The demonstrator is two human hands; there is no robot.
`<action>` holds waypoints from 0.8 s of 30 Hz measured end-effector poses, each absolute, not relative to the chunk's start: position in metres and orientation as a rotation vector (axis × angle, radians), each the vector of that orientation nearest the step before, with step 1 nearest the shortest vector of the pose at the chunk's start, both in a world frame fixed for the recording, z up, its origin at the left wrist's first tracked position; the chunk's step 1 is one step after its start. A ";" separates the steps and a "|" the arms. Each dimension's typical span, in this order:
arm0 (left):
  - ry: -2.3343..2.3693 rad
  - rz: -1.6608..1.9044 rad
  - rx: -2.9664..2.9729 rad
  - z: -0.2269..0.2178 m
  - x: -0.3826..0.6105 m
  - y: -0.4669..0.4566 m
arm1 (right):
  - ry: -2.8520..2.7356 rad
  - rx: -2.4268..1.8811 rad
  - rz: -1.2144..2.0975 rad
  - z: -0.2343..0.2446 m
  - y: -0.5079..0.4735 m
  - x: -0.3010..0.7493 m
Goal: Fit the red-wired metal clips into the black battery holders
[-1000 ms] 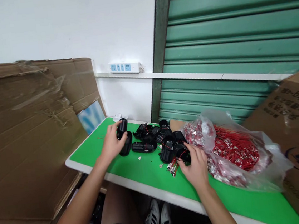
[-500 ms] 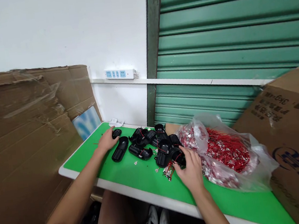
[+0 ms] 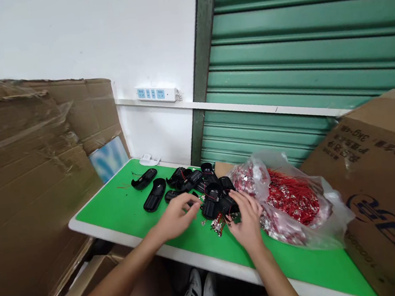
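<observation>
My left hand (image 3: 181, 215) is over the front of the table. Its thumb and index finger are apart and nothing shows between them. Partly hidden behind it lies a black plastic housing (image 3: 173, 196). My right hand (image 3: 246, 216) has its fingers and thumb around the edge of another black plastic housing (image 3: 228, 205), at the right end of a pile of similar housings (image 3: 213, 190) with thin red wires. Just left of the right thumb are small metal contacts with red wires (image 3: 218, 224). Two separate housings, one with a curved end (image 3: 144, 178) and one lying nearer (image 3: 155, 195), rest to the left.
A clear plastic bag (image 3: 292, 199) full of red-wired metal parts sits at the right of the green table (image 3: 115, 214). Cardboard boxes stand left (image 3: 27, 186) and right (image 3: 381, 170). A power strip (image 3: 156, 93) is on the wall, beside a green shutter (image 3: 298, 60).
My left hand has left the curved-end housing at the far left and moved right, toward the pile. The right hand stays at its housing. The view has shifted slightly.
</observation>
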State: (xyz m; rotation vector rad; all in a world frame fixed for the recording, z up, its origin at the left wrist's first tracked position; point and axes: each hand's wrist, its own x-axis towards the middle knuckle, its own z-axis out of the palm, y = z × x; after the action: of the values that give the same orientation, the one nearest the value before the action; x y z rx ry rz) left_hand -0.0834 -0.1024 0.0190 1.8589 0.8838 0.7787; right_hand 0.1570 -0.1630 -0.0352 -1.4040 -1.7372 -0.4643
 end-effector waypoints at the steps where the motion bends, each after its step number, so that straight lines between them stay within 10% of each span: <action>1: 0.853 0.676 1.682 0.016 -0.076 -0.107 | -1.792 -1.373 -0.415 -0.031 -0.166 0.154; 18: 0.650 0.742 0.786 0.030 0.001 -0.041 | -2.113 -1.305 -0.215 0.049 -0.118 0.148; 24: 0.791 1.241 0.971 0.026 0.026 -0.027 | -1.242 -1.145 0.791 0.031 -0.074 0.176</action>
State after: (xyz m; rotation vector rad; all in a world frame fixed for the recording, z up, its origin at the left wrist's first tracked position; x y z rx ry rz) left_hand 0.0262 -0.0268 0.0262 0.9712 0.7907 1.2410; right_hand 0.1758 -0.0742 0.0312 -1.1455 -1.2421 0.7914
